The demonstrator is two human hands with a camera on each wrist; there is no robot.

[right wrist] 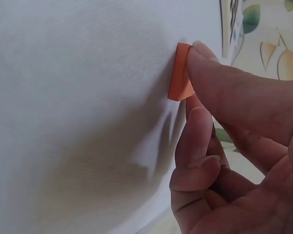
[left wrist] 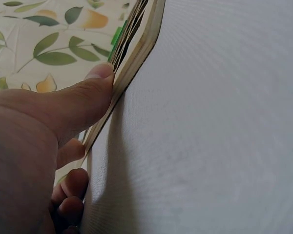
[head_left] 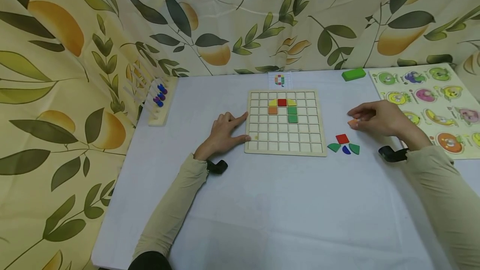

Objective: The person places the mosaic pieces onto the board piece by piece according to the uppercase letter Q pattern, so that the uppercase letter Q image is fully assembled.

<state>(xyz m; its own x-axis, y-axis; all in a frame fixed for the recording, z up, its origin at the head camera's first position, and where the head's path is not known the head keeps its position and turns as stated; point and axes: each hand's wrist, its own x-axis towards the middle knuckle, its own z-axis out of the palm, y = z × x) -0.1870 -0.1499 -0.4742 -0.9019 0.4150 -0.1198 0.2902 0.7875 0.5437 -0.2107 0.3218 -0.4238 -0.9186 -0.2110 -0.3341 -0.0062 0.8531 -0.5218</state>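
Near 4 loose pieces (head_left: pixel 342 138), our right hand (head_left: pixel 384 120) pinches an orange block (right wrist: pixel 178 73). Our left hand (head_left: pixel 222 132), fingers unclenched, touches the grid board's (head_left: pixel 285 136) left edge; worktop (head_left: pixel 281 203) spreads nearer us.

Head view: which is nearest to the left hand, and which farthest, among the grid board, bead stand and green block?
1. Grid board: its left edge touches the left hand.
2. Bead stand: off to the hand's left, farther back.
3. Green block: well to the right, beyond the board.

Bead rack (head_left: pixel 160 97), fruit board (head_left: pixel 438 104), leafy backdrop (head_left: pixel 258 24)
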